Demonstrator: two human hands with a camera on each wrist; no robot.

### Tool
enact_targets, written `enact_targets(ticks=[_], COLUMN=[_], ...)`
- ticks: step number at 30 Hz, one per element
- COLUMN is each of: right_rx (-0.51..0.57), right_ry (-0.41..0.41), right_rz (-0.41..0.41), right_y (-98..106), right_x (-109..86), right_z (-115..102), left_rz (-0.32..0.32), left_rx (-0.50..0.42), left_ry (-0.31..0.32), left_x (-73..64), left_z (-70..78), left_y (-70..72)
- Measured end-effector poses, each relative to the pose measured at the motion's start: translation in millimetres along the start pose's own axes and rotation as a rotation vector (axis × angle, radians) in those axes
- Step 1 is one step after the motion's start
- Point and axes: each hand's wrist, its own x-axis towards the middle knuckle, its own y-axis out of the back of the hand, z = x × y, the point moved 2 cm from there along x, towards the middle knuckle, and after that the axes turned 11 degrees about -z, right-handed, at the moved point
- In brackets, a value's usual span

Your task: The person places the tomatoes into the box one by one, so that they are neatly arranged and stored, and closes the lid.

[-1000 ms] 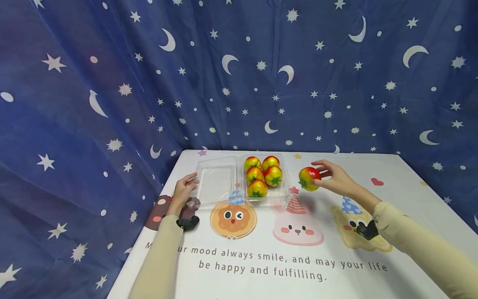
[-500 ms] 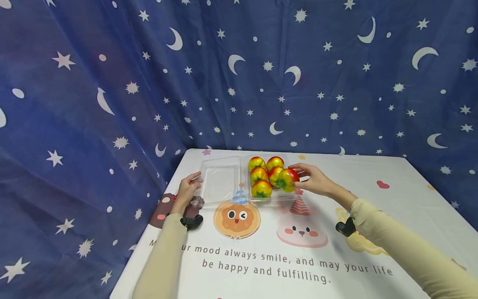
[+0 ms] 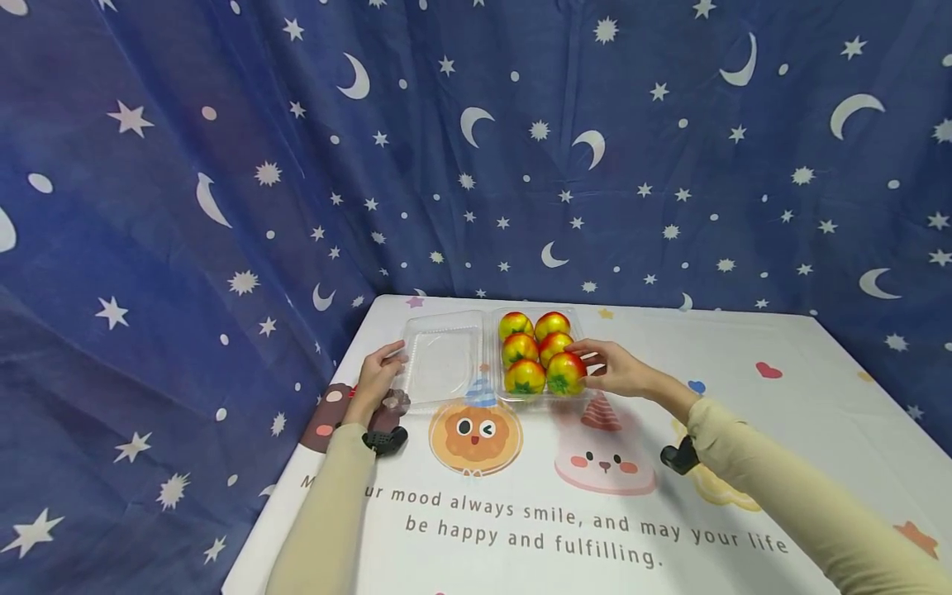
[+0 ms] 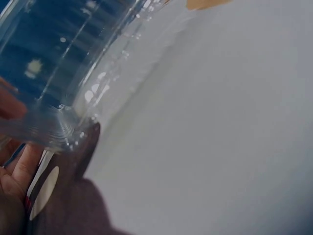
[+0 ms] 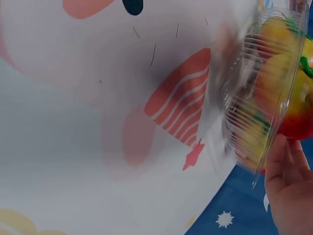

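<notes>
A clear plastic clamshell box (image 3: pixel 497 395) lies open on the table, its lid (image 3: pixel 443 364) to the left. Red-and-yellow persimmons with green leafy caps fill its right half in two columns. My right hand (image 3: pixel 619 369) grips the front right persimmon (image 3: pixel 566 374), which is at the box's near right corner; whether it touches the bottom cannot be seen. In the right wrist view, fingers (image 5: pixel 288 171) reach over the box's ribbed wall to that fruit. My left hand (image 3: pixel 377 382) holds the lid's left edge, with fingers on both sides of the clear plastic (image 4: pixel 63 115) in the left wrist view.
The white tablecloth (image 3: pixel 521 570) bears cartoon faces and printed lettering. A dark blue curtain (image 3: pixel 476 207) with moons and stars hangs behind the table and along its left side. Black wrist devices (image 3: pixel 385 441) sit at both sleeves.
My right hand has carried the persimmon leftward from beside the box, then down into its front right corner. The left hand stays at the lid edge. The head view has shifted slightly.
</notes>
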Motion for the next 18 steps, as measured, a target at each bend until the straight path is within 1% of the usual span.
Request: enact_targets(ticks=[7,13,18], right_rx=[-0.089,-0.113,-0.143], right_ry=[0.035,0.045,0.02], right_rz=[0.005,0.022,0.056], right_y=[-3.8,-5.7,-7.9], right_x=[2.5,1.6,2.4], right_z=[0.8,6.2,9.5], left_rz=[0.011,0.007,0.016], left_rx=[-0.001,0.001,0.008], left_ry=[0.003,0.005,-0.001], left_x=[0.3,-0.6,-0.7], left_z=[-0.9,-1.3,-1.2], left_y=[-0.2,-1.2,-1.1])
